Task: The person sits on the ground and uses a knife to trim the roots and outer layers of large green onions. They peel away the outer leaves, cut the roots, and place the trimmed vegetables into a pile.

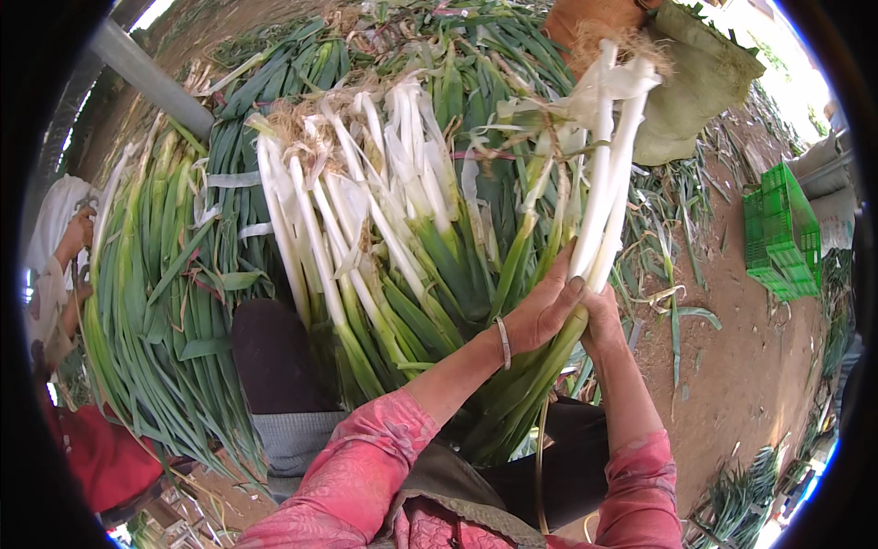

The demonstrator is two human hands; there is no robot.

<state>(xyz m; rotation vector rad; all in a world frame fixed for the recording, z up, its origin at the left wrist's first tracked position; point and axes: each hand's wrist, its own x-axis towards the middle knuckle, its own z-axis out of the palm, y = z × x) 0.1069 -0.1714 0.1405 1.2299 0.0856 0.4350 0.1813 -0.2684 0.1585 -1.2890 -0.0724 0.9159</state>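
Both my hands grip a few long green onions [607, 185], held upright just right of my lap. My left hand [549, 305], with a bangle at its wrist, wraps the pale stalks from the left. From the right, my right hand [601, 317] closes around the same stalks, partly hidden behind them. The white shafts and brown roots point up and away from me, while the green leaves trail down over my lap. To the left, a spread of peeled green onions [357, 233] lies with white ends away from me.
Bundled green onions [161, 288] are heaped at left, beside another person's hands [77, 240]. A metal pole [154, 79] slants in at upper left. Green plastic crates [782, 233] stand at right on the dirt floor [741, 357]. A drab sack [693, 89] lies beyond the held stalks.
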